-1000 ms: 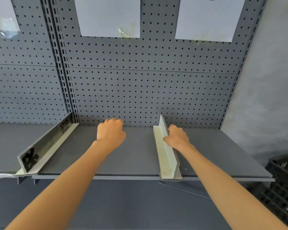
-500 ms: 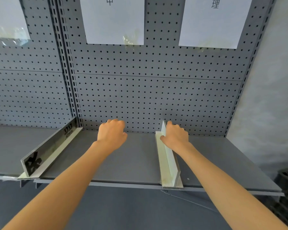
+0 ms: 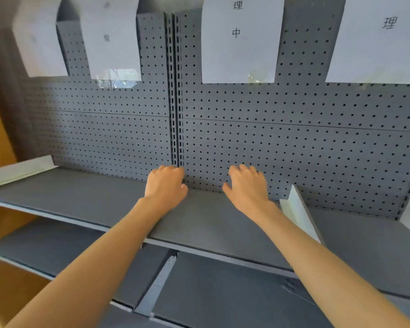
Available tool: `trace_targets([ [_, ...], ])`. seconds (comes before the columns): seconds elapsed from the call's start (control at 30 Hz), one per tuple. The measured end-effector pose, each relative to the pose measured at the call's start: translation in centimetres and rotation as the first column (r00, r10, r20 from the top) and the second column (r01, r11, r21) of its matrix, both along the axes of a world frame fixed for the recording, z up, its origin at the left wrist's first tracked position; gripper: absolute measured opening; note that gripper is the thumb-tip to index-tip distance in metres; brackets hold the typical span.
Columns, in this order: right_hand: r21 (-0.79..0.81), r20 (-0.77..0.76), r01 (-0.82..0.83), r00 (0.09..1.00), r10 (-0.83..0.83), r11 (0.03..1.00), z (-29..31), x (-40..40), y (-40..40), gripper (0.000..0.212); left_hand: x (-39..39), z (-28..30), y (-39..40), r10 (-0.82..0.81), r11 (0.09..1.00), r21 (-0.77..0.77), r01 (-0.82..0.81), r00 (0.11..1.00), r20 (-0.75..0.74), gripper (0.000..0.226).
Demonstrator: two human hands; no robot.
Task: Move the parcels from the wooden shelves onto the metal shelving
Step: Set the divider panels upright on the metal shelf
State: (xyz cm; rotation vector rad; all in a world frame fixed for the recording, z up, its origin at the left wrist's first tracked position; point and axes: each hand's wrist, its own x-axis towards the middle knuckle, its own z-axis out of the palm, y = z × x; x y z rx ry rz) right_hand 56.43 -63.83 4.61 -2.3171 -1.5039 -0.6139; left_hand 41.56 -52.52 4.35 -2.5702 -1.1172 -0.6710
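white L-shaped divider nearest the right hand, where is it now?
Head view, right side: the white L-shaped divider stands on the grey metal shelf, just right of the right hand.

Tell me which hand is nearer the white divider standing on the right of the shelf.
Right. The right hand hovers just left of the white divider, not touching it; the left hand is farther left.

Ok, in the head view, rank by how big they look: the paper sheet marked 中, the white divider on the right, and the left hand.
1. Paper sheet marked 中, largest.
2. White divider and left hand look alike in size; the right arm hides part of the divider, so unranked.
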Motion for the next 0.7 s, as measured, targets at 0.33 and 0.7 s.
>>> trace_targets([
  [0.33, -0.004, 0.005, -0.180, 0.984, 0.180, 0.984, 1.5, -17.6, 10.5, 0.031, -19.3, 1.5, 7.2, 0.195, 0.980, 0.040, -0.195, 0.981, 0.008, 0.025],
  [0.7, -0.017, -0.022, -0.323, 0.946, 0.323, 0.946, 0.3, -33.1, 22.3, 0.029, -36.6, -0.4, 15.8, 0.341, 0.939, 0.045, -0.342, 0.940, 0.024, 0.026],
])
